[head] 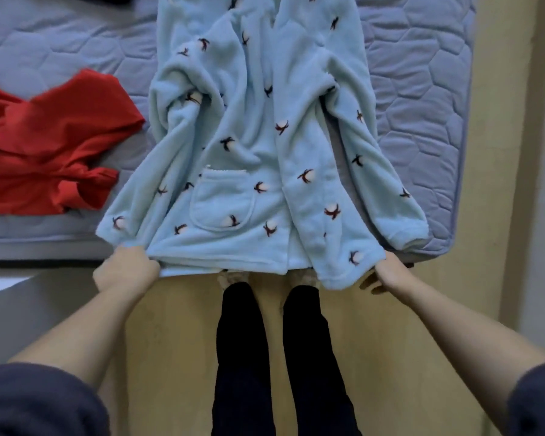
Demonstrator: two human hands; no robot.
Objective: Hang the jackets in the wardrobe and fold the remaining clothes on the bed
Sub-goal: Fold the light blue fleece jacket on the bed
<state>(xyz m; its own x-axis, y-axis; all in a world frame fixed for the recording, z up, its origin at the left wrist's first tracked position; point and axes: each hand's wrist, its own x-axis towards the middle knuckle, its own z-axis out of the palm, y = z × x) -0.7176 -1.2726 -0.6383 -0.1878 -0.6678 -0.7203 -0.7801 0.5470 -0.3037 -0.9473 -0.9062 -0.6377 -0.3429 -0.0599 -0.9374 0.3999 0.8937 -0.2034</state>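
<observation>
Now, step in hand: you are spreading out the light-blue fleece robe with dark bird motifs (258, 146) for folding. Judging by its creases, you are only beginning this garment.
Robe: it is lying front-up along the grey-blue quilted mattress (422, 89), with its sleeves running down both sides and its hem hanging just over the mattress's near edge.
Left hand: your left hand (126, 269) is gripping the left hem corner, fingers curled round the fabric, just off the mattress's near edge.
Right hand: your right hand (381, 275) is pinching the right hem corner, fingertips tucking beneath the cloth, just off that same near edge.
Red garment: a crumpled red cloth garment (44, 143) is waiting on the mattress's left part, apparently not yet folded.
Next move: you are probably needing to draw the hem taut with both hands evenly, flattening the creases, before bringing a sleeve across the body. Soft fleece is likely to bunch under a lopsided pull.
Hidden: the collar is running out of view at the mattress's far side.
</observation>
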